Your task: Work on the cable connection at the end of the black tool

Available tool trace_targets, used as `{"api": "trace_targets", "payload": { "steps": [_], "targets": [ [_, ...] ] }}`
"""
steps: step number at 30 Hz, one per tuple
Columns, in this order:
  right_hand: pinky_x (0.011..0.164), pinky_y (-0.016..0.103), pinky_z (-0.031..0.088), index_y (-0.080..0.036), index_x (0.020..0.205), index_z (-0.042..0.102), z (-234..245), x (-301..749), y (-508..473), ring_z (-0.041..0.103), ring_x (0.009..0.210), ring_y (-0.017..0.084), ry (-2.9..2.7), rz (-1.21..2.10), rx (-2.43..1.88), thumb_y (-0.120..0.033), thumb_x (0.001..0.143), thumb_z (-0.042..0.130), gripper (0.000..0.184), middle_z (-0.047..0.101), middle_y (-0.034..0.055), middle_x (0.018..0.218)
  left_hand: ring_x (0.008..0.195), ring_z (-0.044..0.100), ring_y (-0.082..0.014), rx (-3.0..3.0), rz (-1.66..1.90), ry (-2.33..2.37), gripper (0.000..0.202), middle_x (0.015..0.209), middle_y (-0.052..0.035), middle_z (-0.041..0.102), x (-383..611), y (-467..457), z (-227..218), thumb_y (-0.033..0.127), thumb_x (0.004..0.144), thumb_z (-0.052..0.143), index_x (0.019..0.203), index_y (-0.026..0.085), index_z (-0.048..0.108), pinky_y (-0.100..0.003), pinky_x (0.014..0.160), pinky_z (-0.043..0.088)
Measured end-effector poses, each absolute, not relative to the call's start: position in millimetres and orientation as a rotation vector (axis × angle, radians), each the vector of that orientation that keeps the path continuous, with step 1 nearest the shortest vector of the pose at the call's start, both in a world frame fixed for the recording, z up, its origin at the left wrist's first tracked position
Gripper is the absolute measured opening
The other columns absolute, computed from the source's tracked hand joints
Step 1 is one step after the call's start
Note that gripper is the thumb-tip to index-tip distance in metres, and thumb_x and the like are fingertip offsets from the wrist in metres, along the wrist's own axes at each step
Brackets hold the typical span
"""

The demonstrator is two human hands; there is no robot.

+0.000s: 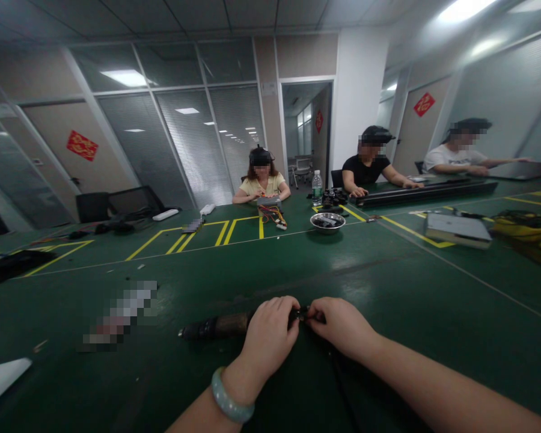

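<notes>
A long dark cylindrical tool [228,325] with a brownish middle section lies along the green table, its small metallic tip pointing left. My left hand [273,331] is closed over the tool's right-hand part and hides much of it. Thumb and fingers of my right hand [340,325] pinch at a small dark piece [302,313] at the tool's right end, close against my left fingertips. What exactly that piece is stays too small to make out. A thin dark cable-like strip [342,385] runs toward me below my right hand.
Ahead stand a metal bowl [327,223] of dark parts and a water bottle [317,187]. A blurred-out packet [121,316] lies left, white paper [2,382] at the near left edge. Across the green table [198,391], three people work; a silver box [457,230] sits right.
</notes>
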State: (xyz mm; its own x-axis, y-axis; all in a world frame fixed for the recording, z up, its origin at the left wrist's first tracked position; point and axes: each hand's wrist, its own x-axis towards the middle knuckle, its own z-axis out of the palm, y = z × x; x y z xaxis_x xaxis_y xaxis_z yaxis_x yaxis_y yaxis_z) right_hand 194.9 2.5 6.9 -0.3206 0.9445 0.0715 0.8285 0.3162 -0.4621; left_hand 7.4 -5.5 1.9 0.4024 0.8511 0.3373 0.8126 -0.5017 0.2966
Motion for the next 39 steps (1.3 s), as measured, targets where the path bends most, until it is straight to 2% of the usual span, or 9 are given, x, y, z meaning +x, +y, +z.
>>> {"api": "trace_targets", "payload": {
  "steps": [6,10,17,28,39],
  "targets": [
    [0.063,0.023,0.037,-0.024,0.087,0.07,8.0,195.0,1.7,0.061,0.078,0.015,-2.264,0.501,-1.587,-0.027,0.083,0.06,0.011,0.069,-0.0004,0.084,0.095,0.058,-0.019,2.582,0.69,1.487,0.016,0.099,-0.0006,0.063,7.6,-5.5,2.0,0.014,0.083,0.056,0.096,0.023,0.058,-0.034,0.086,0.044],
    [0.062,0.023,0.036,-0.024,0.084,0.07,5.7,195.8,2.3,0.06,0.075,0.015,-2.259,0.49,-1.56,-0.028,0.082,0.06,0.011,0.069,-0.0008,0.082,0.097,0.058,-0.0195,2.573,0.731,1.488,0.021,0.103,-0.0014,0.063,7.6,-5.9,2.4,0.014,0.084,0.055,0.102,0.024,0.057,-0.035,0.088,0.044],
    [0.062,0.023,0.036,-0.024,0.085,0.07,5.2,195.1,3.0,0.06,0.076,0.016,-2.264,0.486,-1.577,-0.028,0.082,0.059,0.012,0.069,0.0,0.083,0.097,0.058,-0.0206,2.594,0.682,1.502,0.017,0.102,-0.0028,0.063,8.5,-5.4,2.6,0.013,0.082,0.056,0.096,0.022,0.058,-0.036,0.088,0.044],
    [0.06,0.023,0.034,-0.024,0.082,0.069,0.7,197.1,3.8,0.058,0.072,0.014,-2.246,0.482,-1.544,-0.023,0.079,0.059,0.011,0.067,-0.001,0.079,0.093,0.057,-0.0196,2.54,0.727,1.49,0.016,0.097,-0.0004,0.063,7.7,-4.8,1.5,0.013,0.082,0.055,0.094,0.023,0.058,-0.036,0.085,0.043],
    [0.061,0.024,0.032,-0.024,0.082,0.069,-1.8,197.3,5.2,0.057,0.071,0.014,-2.25,0.486,-1.501,-0.026,0.08,0.06,0.01,0.067,-0.0014,0.08,0.094,0.056,-0.0197,2.554,0.714,1.446,0.018,0.099,-0.0003,0.062,6.8,-5.0,2.8,0.013,0.082,0.055,0.096,0.024,0.058,-0.035,0.085,0.042]
  ]
}}
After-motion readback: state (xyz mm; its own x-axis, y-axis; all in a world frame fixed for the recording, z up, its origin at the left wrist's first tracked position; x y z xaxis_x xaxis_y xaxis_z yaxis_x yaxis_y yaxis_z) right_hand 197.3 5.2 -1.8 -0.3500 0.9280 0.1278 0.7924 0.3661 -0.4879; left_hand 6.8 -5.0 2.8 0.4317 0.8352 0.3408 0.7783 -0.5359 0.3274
